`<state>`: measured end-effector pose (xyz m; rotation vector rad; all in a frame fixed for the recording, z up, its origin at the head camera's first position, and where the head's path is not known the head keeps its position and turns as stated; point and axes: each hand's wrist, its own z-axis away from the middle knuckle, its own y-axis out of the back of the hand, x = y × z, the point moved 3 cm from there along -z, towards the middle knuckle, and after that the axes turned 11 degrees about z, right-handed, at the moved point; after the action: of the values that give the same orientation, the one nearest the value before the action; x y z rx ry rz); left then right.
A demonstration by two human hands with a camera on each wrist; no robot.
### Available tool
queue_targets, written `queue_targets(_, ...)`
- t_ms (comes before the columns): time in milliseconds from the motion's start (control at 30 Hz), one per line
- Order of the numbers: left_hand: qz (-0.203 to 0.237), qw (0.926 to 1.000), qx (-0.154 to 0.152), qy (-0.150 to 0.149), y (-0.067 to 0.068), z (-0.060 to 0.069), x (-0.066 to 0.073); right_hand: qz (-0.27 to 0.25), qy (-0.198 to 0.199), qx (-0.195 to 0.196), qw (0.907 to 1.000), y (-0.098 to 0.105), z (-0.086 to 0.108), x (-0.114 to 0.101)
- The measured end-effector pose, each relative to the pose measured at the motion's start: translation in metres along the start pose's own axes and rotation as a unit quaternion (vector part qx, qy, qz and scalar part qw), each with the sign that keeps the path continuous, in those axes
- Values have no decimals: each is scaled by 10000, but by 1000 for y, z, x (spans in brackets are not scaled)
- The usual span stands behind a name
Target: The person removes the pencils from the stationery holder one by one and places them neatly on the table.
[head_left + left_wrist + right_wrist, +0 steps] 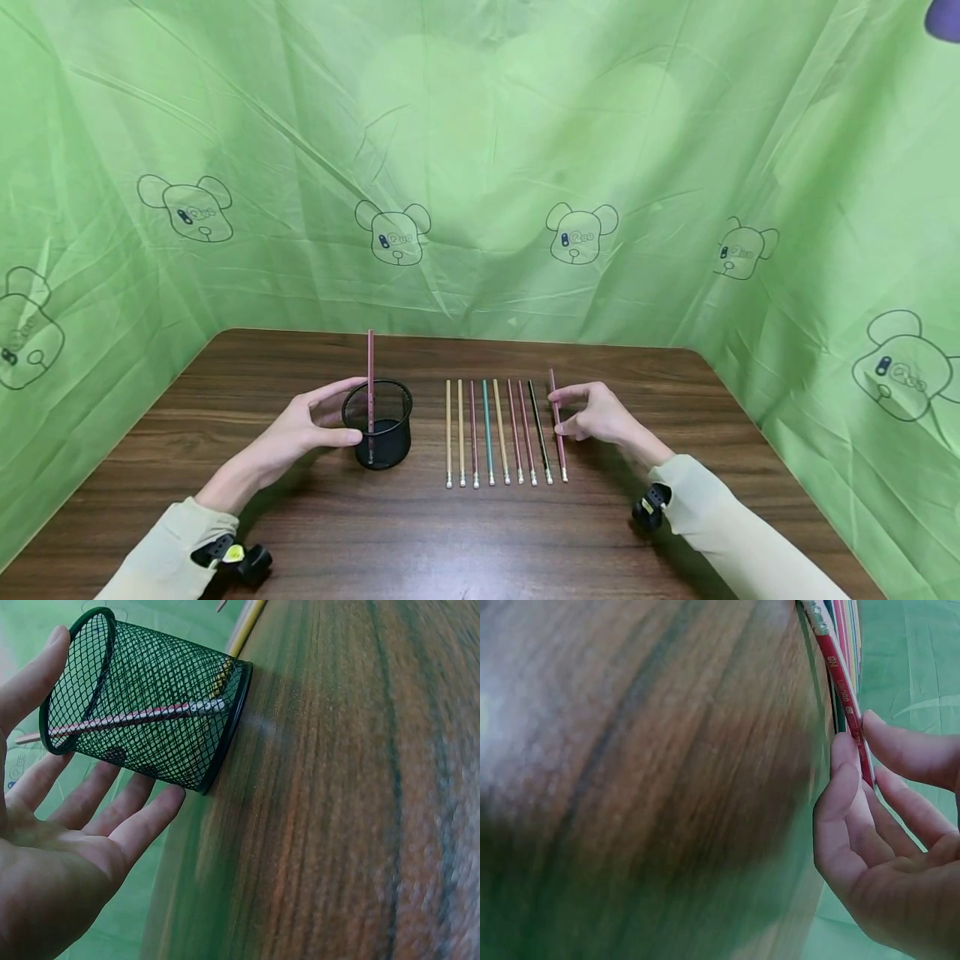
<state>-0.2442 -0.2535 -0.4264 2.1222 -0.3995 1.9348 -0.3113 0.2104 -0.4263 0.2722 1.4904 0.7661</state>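
Note:
A black mesh pencil cup (384, 446) stands on the table, with one pink pencil (371, 358) upright but leaning inside it. My left hand (303, 429) holds the cup from its left side, thumb near the rim and fingers round the far side. In the left wrist view the cup's mesh (157, 682) shows the pencil through it. My right hand (596, 414) pinches a red pencil (844, 690) at the right end of a row, eraser end toward me. Left of it lie several pencils, among them a black pencil (538, 429), a teal pencil (488, 429) and a natural-wood pencil (449, 433).
The brown wood-grain table (450, 550) carries the cup and the row, with a gap between them. Green cloth (480, 125) with printed bear faces hangs behind and on both sides. A purple object (943, 20) shows at the upper right corner.

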Motion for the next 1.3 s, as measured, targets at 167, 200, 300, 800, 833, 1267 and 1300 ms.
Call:
queue_targets(167,-22,10000,12,5,0,0,-1,142,-26,7,9999,-1,-2,3)
queue_targets(200,-26,10000,9,3,0,0,-1,155,-26,2,9999,-1,-3,3)
queue_targets(300,-31,10000,23,14,1,-1,-2,210,-31,-37,9998,-1,-4,2)
queue_targets(800,-34,10000,35,15,0,0,0,908,197,-169,9955,-6,-10,-4)
queue_targets(833,-30,10000,35,23,0,0,0,934,205,-177,9953,-6,-10,-4)
queue_targets(1267,-39,10000,15,16,1,-1,-2,1337,4,-134,9909,-8,-14,-6)
queue_targets(1300,-42,10000,13,17,1,-1,-2,1334,-29,-128,9910,-8,-14,-5)
